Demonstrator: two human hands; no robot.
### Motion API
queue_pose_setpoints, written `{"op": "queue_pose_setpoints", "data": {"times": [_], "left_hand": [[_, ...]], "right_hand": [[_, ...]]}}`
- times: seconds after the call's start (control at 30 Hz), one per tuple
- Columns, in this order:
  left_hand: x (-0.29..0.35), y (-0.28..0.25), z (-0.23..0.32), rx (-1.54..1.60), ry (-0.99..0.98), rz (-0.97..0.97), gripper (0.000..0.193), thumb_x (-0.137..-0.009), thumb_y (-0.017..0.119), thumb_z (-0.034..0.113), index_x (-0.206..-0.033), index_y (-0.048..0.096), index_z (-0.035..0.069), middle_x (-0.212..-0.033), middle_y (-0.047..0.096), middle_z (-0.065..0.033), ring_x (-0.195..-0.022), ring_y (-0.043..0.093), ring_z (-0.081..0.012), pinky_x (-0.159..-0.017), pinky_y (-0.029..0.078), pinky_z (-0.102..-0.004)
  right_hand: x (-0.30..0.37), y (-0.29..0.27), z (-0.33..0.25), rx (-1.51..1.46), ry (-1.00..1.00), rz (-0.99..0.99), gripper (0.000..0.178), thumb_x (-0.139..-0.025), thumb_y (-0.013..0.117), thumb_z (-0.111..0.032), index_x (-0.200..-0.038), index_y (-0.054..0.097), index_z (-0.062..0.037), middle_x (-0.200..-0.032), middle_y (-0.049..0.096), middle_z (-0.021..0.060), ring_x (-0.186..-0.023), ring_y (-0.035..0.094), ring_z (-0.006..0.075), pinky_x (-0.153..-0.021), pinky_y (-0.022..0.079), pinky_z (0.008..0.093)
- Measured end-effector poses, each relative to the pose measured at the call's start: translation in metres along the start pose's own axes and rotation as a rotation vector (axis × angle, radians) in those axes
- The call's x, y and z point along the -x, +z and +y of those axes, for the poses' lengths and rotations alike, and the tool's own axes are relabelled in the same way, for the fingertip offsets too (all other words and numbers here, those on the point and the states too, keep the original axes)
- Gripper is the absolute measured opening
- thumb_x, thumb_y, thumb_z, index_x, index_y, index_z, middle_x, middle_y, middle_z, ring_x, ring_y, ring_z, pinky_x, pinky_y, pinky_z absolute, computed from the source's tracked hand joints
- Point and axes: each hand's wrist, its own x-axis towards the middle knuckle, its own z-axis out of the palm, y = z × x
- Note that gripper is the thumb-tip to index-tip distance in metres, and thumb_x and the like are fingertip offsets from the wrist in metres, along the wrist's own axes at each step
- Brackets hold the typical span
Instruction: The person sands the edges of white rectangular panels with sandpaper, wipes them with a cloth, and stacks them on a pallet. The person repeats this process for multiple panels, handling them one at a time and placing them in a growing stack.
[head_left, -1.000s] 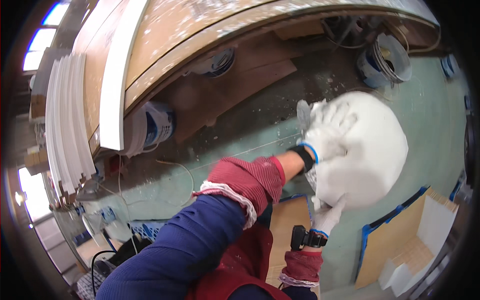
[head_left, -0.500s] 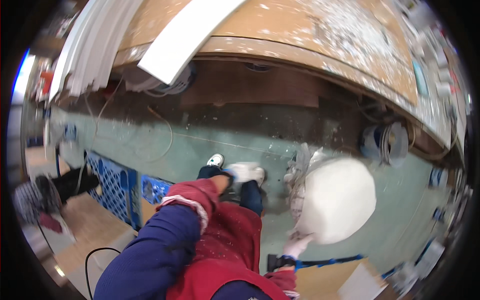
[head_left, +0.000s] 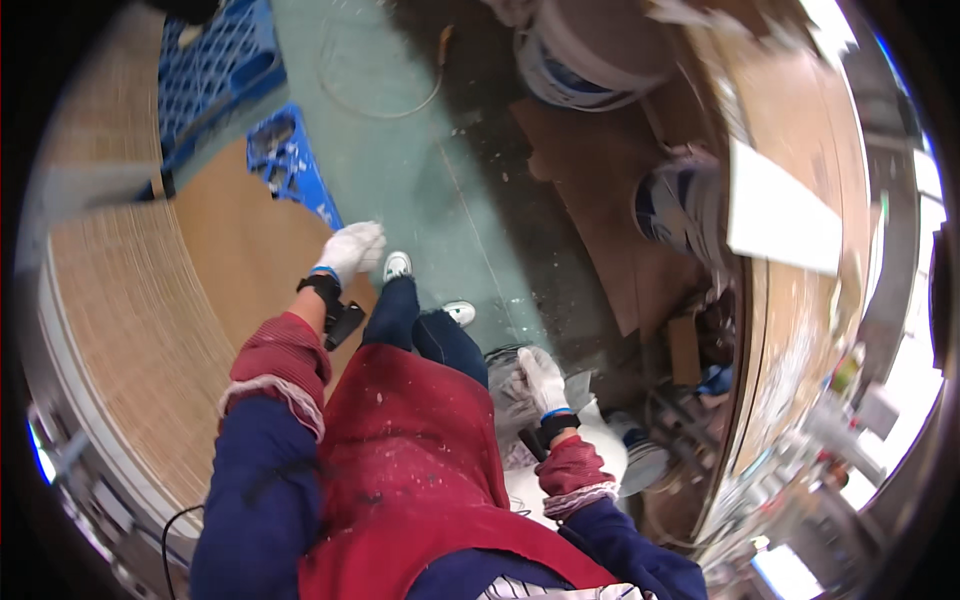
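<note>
Close by your red apron [head_left: 410,440], low on your right side, sits the big white bundle [head_left: 606,435], partly under your right forearm. It looks round and full, so it is likely heavy for one hand and soft enough to sag in the middle. Its loose see-through plastic [head_left: 513,405] looks thin and crinkly; it may slide in a glove or tear if it takes all the weight. The better hold is probably a bunched-up fistful of plastic with one hand and a flat palm under the fat part with the other. Your right hand [head_left: 540,382] is right at that plastic with its fingers curled in, but you cannot tell if they pinch any of it. Your left hand [head_left: 352,250] is out past your knees, over the brown board [head_left: 240,225] and near the blue crate [head_left: 310,180]; its fingers are close together, and you cannot tell if anything is tucked inside. Your arm and apron hide much of the bundle, so its bottom and what fills it do not show. Just past it, a bucket [head_left: 645,467] is partly covered. Farther off, the big bucket [head_left: 575,70] is blurry, and the far end of the bench [head_left: 800,320] smears into the dark rim.
</note>
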Motion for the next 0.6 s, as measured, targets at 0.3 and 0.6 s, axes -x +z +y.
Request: {"op": "queue_pose_setpoints", "data": {"times": [0.3,0.6], "left_hand": [[-0.008,-0.012,-0.049,0.806,0.198,0.120,0.035,-0.098,0.045,0.024,-0.123,0.049,0.000,-0.119,0.057,-0.0176,-0.104,0.059,-0.0281,-0.091,0.049,-0.0401],[-0.148,-0.069,-0.148,0.715,0.018,0.649,0.041,-0.096,0.045,0.022,-0.131,0.044,0.001,-0.122,0.054,-0.0185,-0.100,0.060,-0.0272,-0.091,0.049,-0.0379]], "right_hand": [[-0.163,-0.002,-0.041,0.836,0.122,0.097,0.035,-0.092,0.053,-0.031,-0.110,0.058,-0.0023,-0.075,0.061,0.0058,-0.060,0.057,0.0125,-0.052,0.046,0.0274],[-0.376,-0.075,-0.043,1.705,-0.148,0.145,0.028,-0.085,0.049,-0.029,-0.095,0.055,-0.0036,-0.097,0.061,0.0210,-0.091,0.057,0.0400,-0.078,0.044,0.0487]]}}
